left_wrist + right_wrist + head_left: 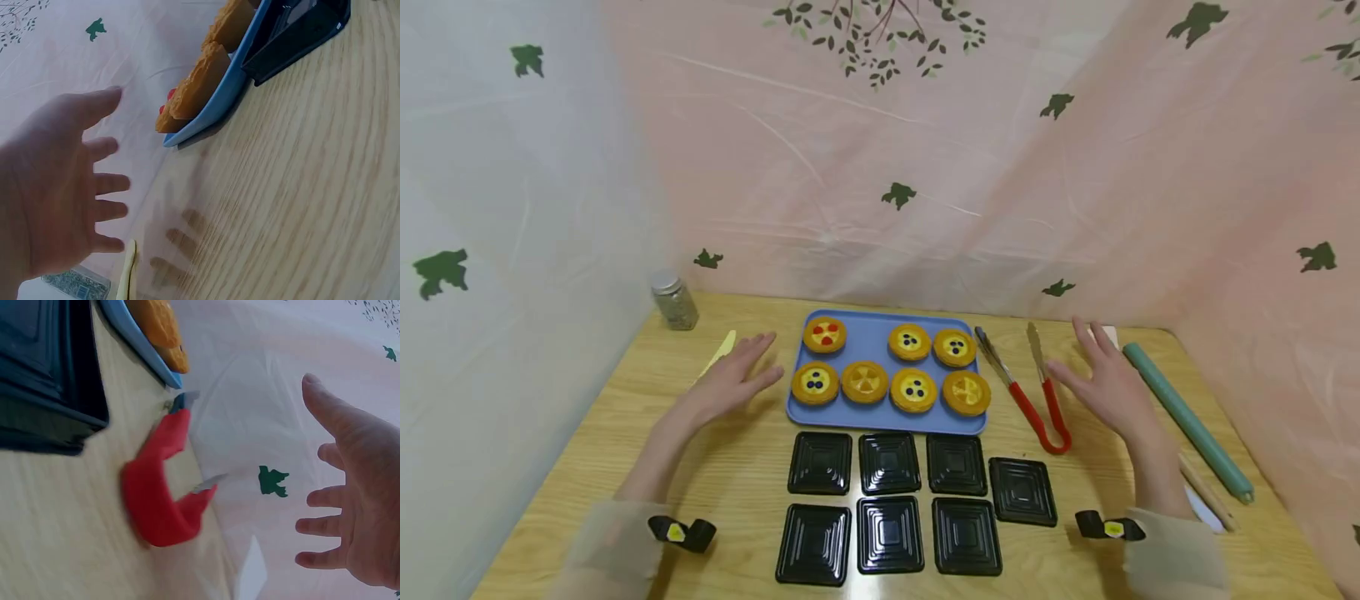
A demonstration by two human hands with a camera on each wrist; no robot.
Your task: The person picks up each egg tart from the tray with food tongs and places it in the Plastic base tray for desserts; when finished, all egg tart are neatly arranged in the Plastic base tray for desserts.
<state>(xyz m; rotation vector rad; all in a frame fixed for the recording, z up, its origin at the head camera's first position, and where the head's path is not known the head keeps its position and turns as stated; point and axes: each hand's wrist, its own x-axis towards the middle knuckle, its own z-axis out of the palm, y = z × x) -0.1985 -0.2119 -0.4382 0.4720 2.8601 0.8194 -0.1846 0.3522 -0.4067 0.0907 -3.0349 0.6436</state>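
Head view: the blue tray (868, 342) is the landmark, lying on the wooden table (580, 467) with seven tarts (865, 382) on it. The left hand (730, 382) hovers just left of the tray, fingers straight and relaxed, grasping nothing. The right hand (1108, 385) hovers right of the tray, released as well, with the red-handled tongs (1030, 392) lying between it and the tray, their metal tips pointing away from the person. Seven black containers (889, 500) sit in two rows in front of the tray; a green rod (1187, 421) lies beyond the right hand, a small jar (673, 300) far left of the tray.

Left wrist view: the left hand (56, 187) is spread above the table beside the tray (219, 103) corner.

Right wrist view: the right hand (350, 487) is splayed, empty, near the tongs (165, 487).

The tongs look light, stiff and springy; the coated red arms should offer the surest hold, mid-length. The tarts look crumbly, so a gentle squeeze at the sides seems wise
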